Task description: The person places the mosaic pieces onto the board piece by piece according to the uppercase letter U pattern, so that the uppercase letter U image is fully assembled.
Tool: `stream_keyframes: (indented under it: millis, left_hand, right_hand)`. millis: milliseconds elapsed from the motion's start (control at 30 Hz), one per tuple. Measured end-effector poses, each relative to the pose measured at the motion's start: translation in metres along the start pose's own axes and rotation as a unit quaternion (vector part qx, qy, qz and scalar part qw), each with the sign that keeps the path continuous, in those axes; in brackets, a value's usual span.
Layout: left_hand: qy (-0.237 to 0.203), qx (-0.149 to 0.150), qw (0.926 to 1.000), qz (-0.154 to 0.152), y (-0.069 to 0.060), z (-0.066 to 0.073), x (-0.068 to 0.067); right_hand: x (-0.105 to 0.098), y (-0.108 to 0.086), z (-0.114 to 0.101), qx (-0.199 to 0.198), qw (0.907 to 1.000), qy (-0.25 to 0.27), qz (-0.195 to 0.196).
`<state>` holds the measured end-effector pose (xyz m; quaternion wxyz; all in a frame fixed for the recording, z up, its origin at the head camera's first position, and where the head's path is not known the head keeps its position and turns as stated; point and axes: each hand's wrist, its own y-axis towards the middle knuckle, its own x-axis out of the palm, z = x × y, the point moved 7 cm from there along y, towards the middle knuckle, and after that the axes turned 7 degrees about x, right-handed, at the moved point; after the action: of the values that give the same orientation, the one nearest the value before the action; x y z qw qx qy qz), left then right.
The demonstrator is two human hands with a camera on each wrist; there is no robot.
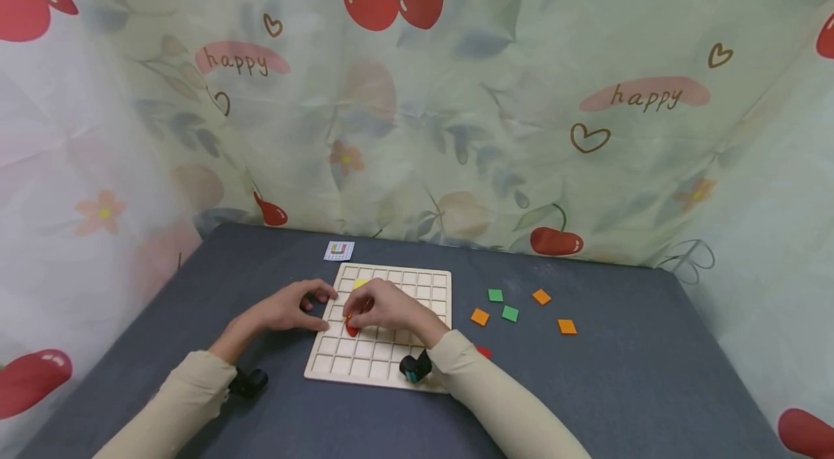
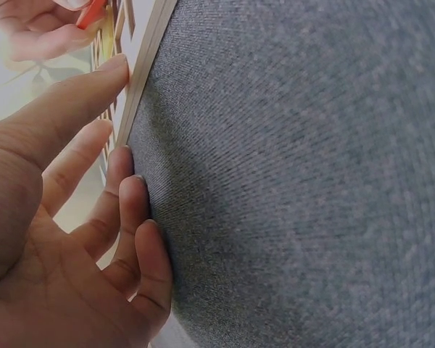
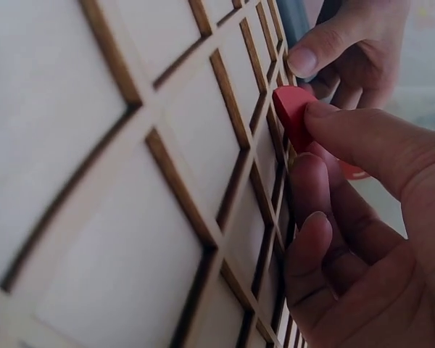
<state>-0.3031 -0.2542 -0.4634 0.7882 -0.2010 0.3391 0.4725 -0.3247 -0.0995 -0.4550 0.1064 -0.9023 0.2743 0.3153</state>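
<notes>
The right hand (image 1: 384,305) is just below and left of the centre of the head view, over a pale gridded board (image 1: 352,366). Its thumb and index finger pinch a thin red piece (image 3: 293,116) — in the right wrist view this piece sits right of upper centre, tilted on edge close to the grid, though whether it touches the board I cannot tell. The other fingers of that hand are curled loosely beneath the pinch.

The left hand (image 1: 289,305) lies at the board's left edge, its thumb apart from the fingers; in the left wrist view the thumb tip touches the board's side at upper left, and the fingers are slightly bent and a little spread.

A yellow piece (image 1: 360,284) shows on the board just above the right hand. A small printed card (image 1: 339,250) lies beyond the board's upper left corner. Right of the board, on the dark cloth (image 1: 619,372), are two green tiles (image 1: 495,295) and three orange tiles (image 1: 567,327) — loosely scattered — and another red piece (image 1: 483,352) partly hidden by the right sleeve (image 1: 502,397).
</notes>
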Motion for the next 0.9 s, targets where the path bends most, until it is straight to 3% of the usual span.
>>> stream_keyframes:
  millis: [500,900]
  left_hand:
    - [0.004,0.004,1.0,0.0,0.0014,0.0004,-0.0007]
    - [0.001,0.012,0.9999,0.001,-0.0004,0.0013,-0.0005]
  right_hand:
    - [-0.0021,-0.001,-0.0006,-0.009,0.9997,0.015,-0.017]
    - [0.0007,-0.0021,-0.0014,-0.004,0.9999,0.01,-0.008]
